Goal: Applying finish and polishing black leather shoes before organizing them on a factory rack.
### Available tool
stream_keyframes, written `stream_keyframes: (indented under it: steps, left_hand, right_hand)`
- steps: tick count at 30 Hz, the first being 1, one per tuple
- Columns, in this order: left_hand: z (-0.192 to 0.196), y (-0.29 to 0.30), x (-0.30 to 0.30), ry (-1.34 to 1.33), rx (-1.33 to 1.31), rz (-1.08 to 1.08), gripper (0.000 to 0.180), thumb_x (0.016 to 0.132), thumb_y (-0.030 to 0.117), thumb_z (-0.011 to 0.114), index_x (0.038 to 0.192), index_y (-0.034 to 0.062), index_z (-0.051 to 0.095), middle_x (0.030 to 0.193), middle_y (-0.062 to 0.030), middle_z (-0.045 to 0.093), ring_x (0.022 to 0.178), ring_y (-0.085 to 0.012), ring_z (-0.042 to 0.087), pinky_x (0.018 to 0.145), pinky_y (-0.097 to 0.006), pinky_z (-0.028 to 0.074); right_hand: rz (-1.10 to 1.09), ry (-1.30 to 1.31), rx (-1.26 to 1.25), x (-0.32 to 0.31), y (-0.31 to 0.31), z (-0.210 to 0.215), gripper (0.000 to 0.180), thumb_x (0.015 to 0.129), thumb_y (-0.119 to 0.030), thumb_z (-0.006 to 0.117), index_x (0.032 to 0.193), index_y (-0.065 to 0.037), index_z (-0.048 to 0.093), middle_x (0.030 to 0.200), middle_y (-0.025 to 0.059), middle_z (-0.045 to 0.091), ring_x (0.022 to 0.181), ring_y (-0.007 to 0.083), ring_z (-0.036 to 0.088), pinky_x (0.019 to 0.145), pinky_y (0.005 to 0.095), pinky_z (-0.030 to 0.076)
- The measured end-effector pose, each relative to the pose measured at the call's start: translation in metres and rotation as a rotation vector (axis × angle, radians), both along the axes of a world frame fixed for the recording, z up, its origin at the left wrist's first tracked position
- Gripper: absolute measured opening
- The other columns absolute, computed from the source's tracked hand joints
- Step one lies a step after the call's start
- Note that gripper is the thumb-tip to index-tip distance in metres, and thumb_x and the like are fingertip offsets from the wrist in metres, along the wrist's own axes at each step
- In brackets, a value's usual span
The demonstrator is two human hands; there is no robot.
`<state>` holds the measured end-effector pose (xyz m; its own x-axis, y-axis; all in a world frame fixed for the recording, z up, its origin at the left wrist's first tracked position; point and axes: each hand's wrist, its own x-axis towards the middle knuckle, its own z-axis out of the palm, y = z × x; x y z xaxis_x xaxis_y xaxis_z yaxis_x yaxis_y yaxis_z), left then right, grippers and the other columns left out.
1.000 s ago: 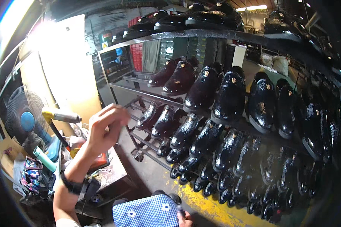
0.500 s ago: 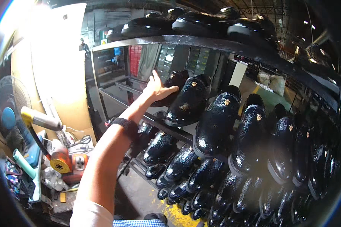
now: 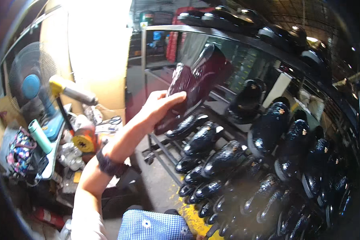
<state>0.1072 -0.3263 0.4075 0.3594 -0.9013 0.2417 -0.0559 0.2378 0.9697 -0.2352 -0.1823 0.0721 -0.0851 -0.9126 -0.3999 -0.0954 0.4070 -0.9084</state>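
Head view shows the left hand (image 3: 158, 107) raised in front of the metal rack (image 3: 212, 32), its fingers (image 3: 176, 97) wrapped round the side of a glossy dark shoe (image 3: 196, 80) held tilted, toe up, clear of the shelves. Rows of shiny black shoes (image 3: 224, 156) sit on the rack below and to the right. A black wristband (image 3: 108, 164) circles the forearm. A fan (image 3: 30, 86) stands at left above a cluttered surface (image 3: 48, 160). No right hand shows.
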Motion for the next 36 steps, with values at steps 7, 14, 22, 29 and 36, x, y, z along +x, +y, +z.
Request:
stream_keyframes:
  steps: [7,14,22,29,36]
  left_hand:
    - [-0.076,0.16,-0.005,-0.479,0.05,0.317,0.047,0.078,0.026,0.07,0.116,0.0018,0.056,0.092,-0.011,0.066,0.083,-0.0151,0.062,0.079,-0.029,0.048]
    - [-0.125,0.229,0.008,-1.291,-0.226,0.602,0.065,0.065,0.023,0.072,0.122,-0.002,0.051,0.126,-0.0206,0.052,0.116,-0.0367,0.051,0.097,-0.043,0.042]
    - [-0.144,0.261,0.015,-1.454,-0.297,0.648,0.061,0.06,0.023,0.071,0.116,0.0017,0.058,0.124,-0.0166,0.055,0.117,-0.033,0.052,0.095,-0.043,0.045]
    - [-0.16,0.271,0.004,-1.338,-0.136,0.561,0.067,0.061,0.025,0.071,0.12,-0.0014,0.054,0.128,-0.0183,0.051,0.117,-0.0348,0.05,0.096,-0.041,0.044]
    - [-0.196,0.271,-0.045,-1.181,0.046,0.422,0.077,0.057,0.025,0.076,0.123,-0.003,0.049,0.127,-0.0198,0.05,0.118,-0.0351,0.048,0.099,-0.042,0.041]
  right_hand:
    - [-0.095,-0.021,-0.023,-0.005,0.026,-0.023,0.013,0.078,-0.009,0.067,0.085,-0.001,0.06,0.06,-0.0009,0.05,0.049,0.0071,0.044,0.045,0.0224,0.037]
    - [-0.229,-0.044,-0.087,0.002,0.043,-0.033,0.011,0.082,-0.009,0.062,0.081,-0.002,0.055,0.059,-0.0024,0.043,0.044,0.0063,0.035,0.041,0.0231,0.025]
    - [-0.184,-0.07,-0.224,0.01,0.052,-0.04,0.007,0.087,-0.008,0.056,0.088,-0.002,0.052,0.059,-0.0033,0.039,0.044,0.0044,0.032,0.04,0.0222,0.022]
    - [-0.133,-0.122,-0.299,0.022,0.048,-0.01,0.01,0.087,-0.013,0.059,0.085,-0.004,0.055,0.049,-0.0031,0.038,0.036,0.0052,0.033,0.034,0.0221,0.022]
    - [0.39,-0.421,-0.562,0.073,0.043,0.074,0.04,0.09,-0.026,0.059,0.116,0.001,0.048,0.084,0.0065,0.055,0.043,0.0029,0.037,0.039,0.0173,0.028]
